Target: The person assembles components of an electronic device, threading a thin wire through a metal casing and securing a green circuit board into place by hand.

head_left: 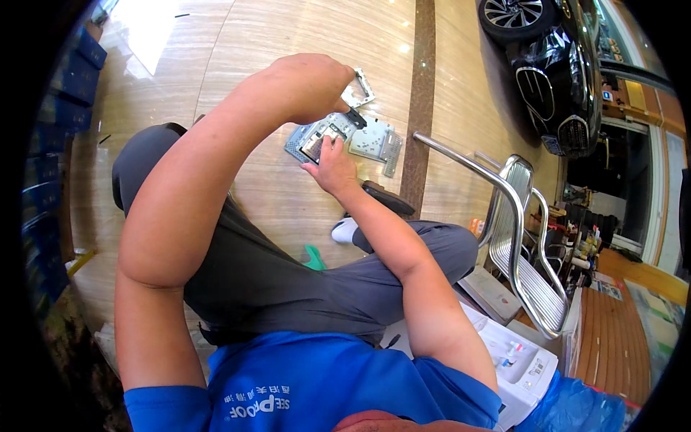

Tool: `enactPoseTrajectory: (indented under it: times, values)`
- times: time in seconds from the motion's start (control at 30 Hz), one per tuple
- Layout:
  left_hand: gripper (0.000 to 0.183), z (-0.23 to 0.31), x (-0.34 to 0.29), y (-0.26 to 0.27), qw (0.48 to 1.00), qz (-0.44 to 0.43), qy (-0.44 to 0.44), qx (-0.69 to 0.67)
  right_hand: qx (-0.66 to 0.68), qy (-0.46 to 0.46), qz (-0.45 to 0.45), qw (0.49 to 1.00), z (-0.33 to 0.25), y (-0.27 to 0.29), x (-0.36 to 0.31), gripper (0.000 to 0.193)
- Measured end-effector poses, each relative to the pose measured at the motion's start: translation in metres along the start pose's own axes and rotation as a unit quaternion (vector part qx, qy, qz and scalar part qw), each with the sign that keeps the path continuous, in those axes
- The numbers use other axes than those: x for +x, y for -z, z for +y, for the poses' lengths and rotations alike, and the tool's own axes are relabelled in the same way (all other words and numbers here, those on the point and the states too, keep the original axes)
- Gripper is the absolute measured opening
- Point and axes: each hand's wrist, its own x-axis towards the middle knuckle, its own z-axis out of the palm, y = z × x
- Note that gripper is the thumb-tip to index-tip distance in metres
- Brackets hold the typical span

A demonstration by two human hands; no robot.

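My left hand (317, 88) reaches over from the upper left, its fingers closed on a small black piece (356, 118) whose exact kind I cannot make out. Just below it, my right hand (337, 169) grips the near part of an open metal chassis (371, 138), thumb and fingers bent at its edge. The chassis is silver sheet metal with perforated ends, lying on the floor. A pale metal frame (366, 85) stands out beyond my left hand. My hand hides part of that frame.
The floor (288, 216) is beige tile with a brown strip. To the right stand a metal chair (515, 216) and a black car (558, 86). A dark shoe (387, 198) and a green scrap (313, 258) lie near my legs. Blue boxes (61, 115) line the left.
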Motion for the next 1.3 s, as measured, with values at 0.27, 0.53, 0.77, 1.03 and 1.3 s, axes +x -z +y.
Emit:
enactPoseTrajectory:
  times: [0.27,0.53,0.77,1.03,1.3]
  values:
    - [0.038,-0.002,-0.007,0.002,1.000,0.008,0.000,-0.013,-0.025,-0.022,-0.054,0.998,0.003,0.006,0.010,0.077]
    - [0.038,0.002,-0.003,-0.002,1.000,0.003,-0.011,0.003,0.009,0.019,-0.055,0.998,0.013,0.010,0.014,0.073]
    - [0.041,0.004,-0.002,-0.003,1.000,0.014,-0.010,0.008,-0.022,0.025,-0.090,0.995,0.014,0.013,0.018,0.076]
    - [0.048,0.007,-0.001,-0.004,1.000,-0.013,-0.001,0.014,-0.068,0.073,-0.107,0.989,0.025,0.014,0.023,0.060]
    - [0.048,0.008,0.000,-0.004,0.999,-0.028,0.010,0.027,-0.086,0.140,-0.049,0.985,0.032,0.042,0.020,0.015]
